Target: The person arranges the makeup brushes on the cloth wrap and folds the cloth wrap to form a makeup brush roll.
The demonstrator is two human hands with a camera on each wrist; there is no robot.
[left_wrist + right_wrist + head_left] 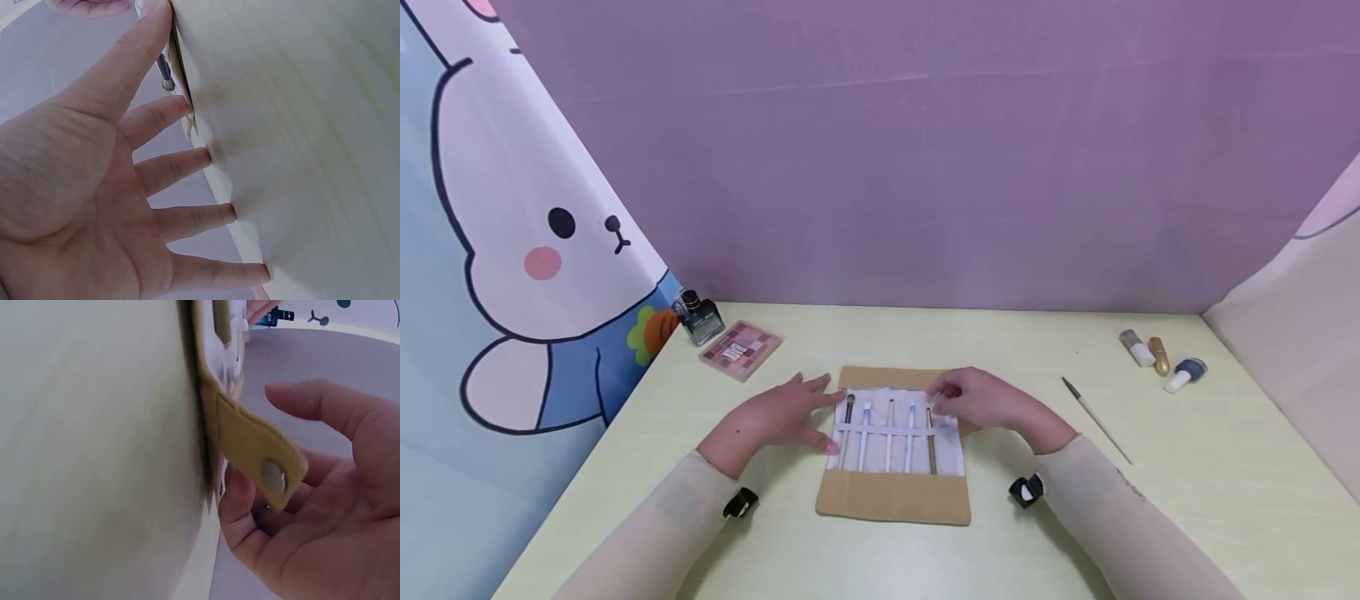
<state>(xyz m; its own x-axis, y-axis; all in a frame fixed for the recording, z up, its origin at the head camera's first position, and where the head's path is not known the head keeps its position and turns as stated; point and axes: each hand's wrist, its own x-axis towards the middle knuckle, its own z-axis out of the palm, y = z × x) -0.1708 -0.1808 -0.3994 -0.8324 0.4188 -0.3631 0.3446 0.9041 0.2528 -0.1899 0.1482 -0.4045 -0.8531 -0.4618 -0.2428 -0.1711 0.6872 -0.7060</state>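
A tan brush roll [891, 498] lies open in the middle of the pale green table [1187, 467], and its white inner panel [951, 454] holds several makeup brushes [889, 433] under a band. My left hand [782, 414] lies flat with spread fingers, its fingertips touching the roll's left edge. The left wrist view shows that hand [125, 187] with straight fingers against the table, beside a dark brush tip [164, 69]. My right hand [981, 400] rests at the roll's right edge near the rightmost brush. In the right wrist view its fingers [240, 500] curl loosely behind the tan snap strap [259, 453], thumb held apart.
A loose thin brush [1093, 417] lies to the right of the roll. At the back left are an eyeshadow palette [741, 348] and a dark bottle [700, 318]. Small bottles [1161, 358] sit at the back right. Purple and cartoon backdrops enclose the table.
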